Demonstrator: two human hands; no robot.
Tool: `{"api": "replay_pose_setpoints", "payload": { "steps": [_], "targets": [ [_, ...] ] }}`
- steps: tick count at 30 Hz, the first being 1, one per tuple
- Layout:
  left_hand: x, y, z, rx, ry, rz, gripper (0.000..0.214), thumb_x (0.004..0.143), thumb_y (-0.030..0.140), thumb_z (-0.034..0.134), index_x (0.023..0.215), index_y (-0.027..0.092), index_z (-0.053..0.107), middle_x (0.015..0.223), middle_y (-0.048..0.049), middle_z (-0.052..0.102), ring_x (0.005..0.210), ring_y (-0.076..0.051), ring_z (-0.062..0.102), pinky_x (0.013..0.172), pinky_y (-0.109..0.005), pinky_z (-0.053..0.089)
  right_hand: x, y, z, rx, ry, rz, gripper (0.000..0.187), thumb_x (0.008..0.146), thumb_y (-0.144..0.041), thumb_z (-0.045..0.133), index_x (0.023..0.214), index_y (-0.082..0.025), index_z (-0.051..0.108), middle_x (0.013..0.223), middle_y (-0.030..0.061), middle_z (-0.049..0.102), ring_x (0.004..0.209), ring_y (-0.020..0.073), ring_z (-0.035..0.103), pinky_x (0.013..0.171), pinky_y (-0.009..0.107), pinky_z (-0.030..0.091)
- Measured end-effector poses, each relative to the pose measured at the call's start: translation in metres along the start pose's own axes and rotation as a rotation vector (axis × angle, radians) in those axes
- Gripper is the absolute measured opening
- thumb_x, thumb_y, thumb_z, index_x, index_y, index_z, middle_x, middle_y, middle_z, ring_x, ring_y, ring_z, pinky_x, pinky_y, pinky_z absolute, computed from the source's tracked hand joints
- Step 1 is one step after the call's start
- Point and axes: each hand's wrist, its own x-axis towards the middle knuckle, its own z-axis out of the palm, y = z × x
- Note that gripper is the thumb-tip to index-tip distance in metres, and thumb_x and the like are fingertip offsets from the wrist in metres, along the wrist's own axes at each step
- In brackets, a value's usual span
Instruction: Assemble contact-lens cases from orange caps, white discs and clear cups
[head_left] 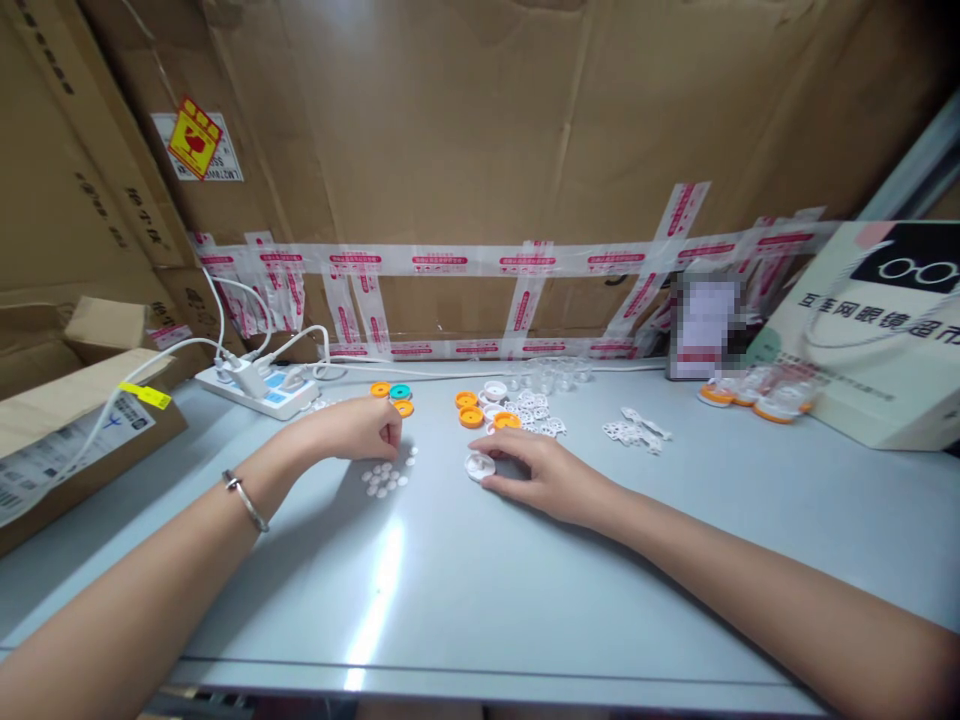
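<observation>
My right hand (536,470) is closed around the edge of a round white plastic cap (480,466) on the table, thumb on the near side and fingers on the far side. Left of it, my left hand (367,428) is closed with its fingertips pointing down, just above a scatter of small white discs (384,478). Whatever those fingertips pinch, if anything, is hidden. Behind the left hand are orange rings (381,389) and a teal ring (400,392). Beyond the right hand lie orange caps (471,417), white caps (495,390) and thin white cut-out pieces (534,408).
Clear cups (551,374) stand along the back. More white pieces (636,430) lie to the right, near orange-based clear assemblies (780,395), a phone (703,325) and a paper bag (885,340). A power strip (259,390) and cardboard box (82,430) sit left; large cartons (450,130) form the back.
</observation>
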Motion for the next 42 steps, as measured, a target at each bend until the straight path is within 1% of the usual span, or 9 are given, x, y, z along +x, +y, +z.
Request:
{"api": "replay_pose_setpoints", "payload": {
  "steps": [9, 14, 17, 22, 26, 30, 32, 37, 42],
  "targets": [
    [-0.004, 0.021, 0.006, 0.259, 0.111, -0.042, 0.019, 0.059, 0.008, 0.049, 0.068, 0.016, 0.064, 0.067, -0.0063, 0.066, 0.063, -0.02, 0.059, 0.049, -0.024, 0.033, 0.0, -0.001, -0.002, 0.119, 0.067, 0.068, 0.031, 0.075, -0.028, 0.063, 0.105, -0.019, 0.061, 0.106, 0.0072, 0.065, 0.091, 0.0172, 0.063, 0.084, 0.034, 0.051],
    [-0.005, 0.032, 0.012, 0.291, 0.189, -0.083, 0.019, 0.067, 0.008, 0.047, 0.073, 0.015, 0.064, 0.07, -0.0087, 0.066, 0.064, -0.021, 0.06, 0.049, -0.025, 0.035, 0.001, -0.008, -0.01, 0.14, 0.245, 0.064, 0.021, 0.077, -0.029, 0.06, 0.095, -0.019, 0.065, 0.099, 0.0063, 0.068, 0.088, 0.0176, 0.063, 0.08, 0.033, 0.051],
    [-0.005, 0.038, 0.014, 0.13, 0.286, 0.005, 0.016, 0.068, 0.009, 0.051, 0.074, 0.016, 0.064, 0.074, -0.006, 0.067, 0.068, -0.019, 0.061, 0.055, -0.025, 0.04, 0.001, -0.013, -0.013, 0.168, 0.329, 0.066, 0.014, 0.079, -0.026, 0.059, 0.088, -0.019, 0.067, 0.091, 0.0048, 0.069, 0.085, 0.0174, 0.064, 0.077, 0.032, 0.052],
    [-0.01, 0.064, 0.022, -0.502, 0.574, 0.326, 0.011, 0.08, 0.017, 0.052, 0.079, 0.017, 0.063, 0.077, -0.0006, 0.068, 0.07, -0.012, 0.061, 0.062, -0.02, 0.046, 0.001, -0.017, -0.01, 0.257, 0.336, 0.072, 0.012, 0.076, -0.024, 0.061, 0.084, -0.02, 0.069, 0.086, 0.0035, 0.072, 0.082, 0.0169, 0.066, 0.075, 0.03, 0.053],
    [-0.012, 0.08, 0.031, -0.771, 0.64, 0.348, 0.004, 0.079, 0.018, 0.057, 0.078, 0.016, 0.059, 0.072, 0.0004, 0.066, 0.067, -0.01, 0.062, 0.06, -0.018, 0.047, 0.0, -0.021, -0.007, 0.334, 0.357, 0.087, 0.011, 0.075, -0.023, 0.062, 0.082, -0.022, 0.071, 0.085, 0.0015, 0.073, 0.08, 0.0161, 0.067, 0.075, 0.029, 0.054],
    [-0.008, 0.078, 0.036, -0.916, 0.61, 0.291, 0.009, 0.078, 0.017, 0.059, 0.086, 0.016, 0.054, 0.072, 0.0002, 0.067, 0.068, -0.012, 0.064, 0.064, -0.022, 0.049, 0.0, -0.02, -0.006, 0.359, 0.377, 0.089, 0.01, 0.075, -0.023, 0.062, 0.079, -0.022, 0.071, 0.08, 0.0012, 0.073, 0.076, 0.0158, 0.068, 0.072, 0.028, 0.054],
    [-0.006, 0.072, 0.035, -0.838, 0.57, 0.292, 0.014, 0.08, 0.018, 0.057, 0.093, 0.016, 0.055, 0.076, -0.0009, 0.069, 0.072, -0.014, 0.065, 0.068, -0.024, 0.05, 0.001, -0.015, -0.007, 0.325, 0.359, 0.095, 0.01, 0.075, -0.021, 0.06, 0.078, -0.02, 0.07, 0.078, 0.0019, 0.073, 0.073, 0.0154, 0.067, 0.069, 0.028, 0.054],
    [-0.004, 0.058, 0.031, -0.265, 0.395, 0.329, 0.016, 0.081, 0.015, 0.052, 0.082, 0.018, 0.068, 0.088, -0.0035, 0.07, 0.082, -0.018, 0.063, 0.076, -0.03, 0.047, 0.001, 0.004, -0.008, 0.11, 0.237, -0.01, 0.01, 0.075, -0.014, 0.057, 0.074, -0.017, 0.066, 0.074, 0.0031, 0.069, 0.069, 0.0135, 0.064, 0.066, 0.026, 0.051],
    [-0.006, 0.057, 0.037, -0.077, 0.296, 0.341, 0.027, 0.084, 0.015, 0.047, 0.095, 0.026, 0.069, 0.097, -0.001, 0.068, 0.085, -0.017, 0.063, 0.074, -0.027, 0.046, 0.0, 0.013, -0.006, -0.131, 0.136, -0.176, 0.014, 0.078, -0.01, 0.054, 0.077, -0.015, 0.066, 0.074, 0.0056, 0.066, 0.072, 0.0153, 0.06, 0.065, 0.027, 0.048]
  ]
}}
